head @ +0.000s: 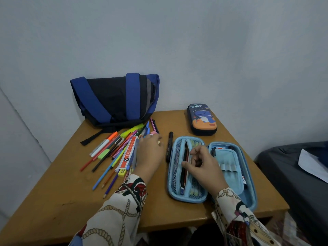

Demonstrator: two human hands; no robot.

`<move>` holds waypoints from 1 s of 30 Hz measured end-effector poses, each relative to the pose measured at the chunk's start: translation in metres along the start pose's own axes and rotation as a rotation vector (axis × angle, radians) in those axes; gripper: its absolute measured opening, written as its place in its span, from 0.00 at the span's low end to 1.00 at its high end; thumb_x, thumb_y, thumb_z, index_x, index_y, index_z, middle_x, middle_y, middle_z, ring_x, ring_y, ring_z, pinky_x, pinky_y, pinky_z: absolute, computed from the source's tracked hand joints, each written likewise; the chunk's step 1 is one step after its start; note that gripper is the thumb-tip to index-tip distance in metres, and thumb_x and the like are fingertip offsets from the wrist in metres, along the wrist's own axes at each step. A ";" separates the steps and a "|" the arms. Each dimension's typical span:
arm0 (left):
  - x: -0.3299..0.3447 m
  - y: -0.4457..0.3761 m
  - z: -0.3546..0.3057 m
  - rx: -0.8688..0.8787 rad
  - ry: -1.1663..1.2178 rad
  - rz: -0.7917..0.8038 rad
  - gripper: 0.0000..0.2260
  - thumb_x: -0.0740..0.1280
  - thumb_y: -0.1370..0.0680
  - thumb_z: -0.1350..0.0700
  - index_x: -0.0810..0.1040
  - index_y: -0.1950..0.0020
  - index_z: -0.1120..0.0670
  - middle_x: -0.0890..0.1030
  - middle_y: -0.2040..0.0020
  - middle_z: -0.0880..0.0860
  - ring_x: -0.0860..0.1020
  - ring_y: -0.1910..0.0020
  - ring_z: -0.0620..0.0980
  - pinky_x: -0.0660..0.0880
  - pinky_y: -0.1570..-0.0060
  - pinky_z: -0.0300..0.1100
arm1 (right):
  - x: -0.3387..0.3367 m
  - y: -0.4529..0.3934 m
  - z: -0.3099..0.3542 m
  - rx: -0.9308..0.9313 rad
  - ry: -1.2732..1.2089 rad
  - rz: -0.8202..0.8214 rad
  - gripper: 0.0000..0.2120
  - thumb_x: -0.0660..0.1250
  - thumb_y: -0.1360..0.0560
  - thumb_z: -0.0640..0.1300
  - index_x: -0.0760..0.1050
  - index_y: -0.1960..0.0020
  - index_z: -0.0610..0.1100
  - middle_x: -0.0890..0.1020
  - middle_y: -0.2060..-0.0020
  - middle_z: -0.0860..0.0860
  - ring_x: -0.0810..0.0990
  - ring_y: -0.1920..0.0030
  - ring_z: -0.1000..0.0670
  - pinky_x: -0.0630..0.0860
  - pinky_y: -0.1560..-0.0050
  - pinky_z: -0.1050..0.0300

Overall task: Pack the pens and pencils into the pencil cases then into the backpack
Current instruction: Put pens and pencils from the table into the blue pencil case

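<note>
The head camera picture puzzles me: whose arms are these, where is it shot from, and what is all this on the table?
No machine here: a person wears one camera on the head, looking forward and down, so you see their own arms in patterned sleeves. The wooden table stands against a wall. At its back lies a blue and black backpack, closed as far as I can tell. In front of it is a loose pile of pens and pencils. The left hand reaches onto that pile; whether it grips anything is hidden. The right hand, fingers curled, hangs over the open light blue pencil case, which already holds a few pencils; I cannot tell if it holds something. A black marker lies beside the case, and a closed dinosaur pencil case sits farther back.
</note>
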State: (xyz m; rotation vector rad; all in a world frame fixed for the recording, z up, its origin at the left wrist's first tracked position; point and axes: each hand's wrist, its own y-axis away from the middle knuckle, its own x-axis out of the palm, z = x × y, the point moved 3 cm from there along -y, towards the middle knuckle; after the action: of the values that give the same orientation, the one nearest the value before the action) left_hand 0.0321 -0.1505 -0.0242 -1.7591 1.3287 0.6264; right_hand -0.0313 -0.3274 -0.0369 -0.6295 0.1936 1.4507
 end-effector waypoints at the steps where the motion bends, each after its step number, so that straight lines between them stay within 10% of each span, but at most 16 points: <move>1: -0.004 0.000 0.004 -0.022 -0.090 -0.029 0.15 0.62 0.20 0.55 0.76 0.34 0.51 0.77 0.39 0.53 0.70 0.39 0.54 0.70 0.41 0.49 | 0.001 -0.001 0.001 -0.007 0.061 0.016 0.15 0.74 0.29 0.46 0.67 0.54 0.55 0.74 0.68 0.54 0.75 0.66 0.56 0.74 0.61 0.55; 17: 0.000 -0.001 0.011 0.007 -0.530 -0.014 0.11 0.60 0.19 0.54 0.75 0.39 0.55 0.77 0.41 0.55 0.71 0.41 0.55 0.68 0.44 0.47 | 0.001 0.000 0.001 -0.021 0.080 0.031 0.13 0.68 0.29 0.41 0.69 0.52 0.56 0.75 0.62 0.54 0.75 0.58 0.54 0.76 0.54 0.52; 30: -0.005 -0.009 0.002 -0.089 -0.272 -0.044 0.14 0.58 0.18 0.53 0.73 0.37 0.59 0.79 0.44 0.58 0.77 0.48 0.56 0.66 0.59 0.44 | -0.009 -0.008 -0.001 0.158 -0.122 -0.017 0.05 0.68 0.26 0.40 0.78 0.58 0.49 0.81 0.64 0.48 0.79 0.65 0.52 0.79 0.61 0.52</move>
State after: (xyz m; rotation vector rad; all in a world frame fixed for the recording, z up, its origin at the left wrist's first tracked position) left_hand 0.0393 -0.1456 -0.0188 -1.6983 1.0870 0.8772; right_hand -0.0246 -0.3354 -0.0314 -0.4122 0.2048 1.4366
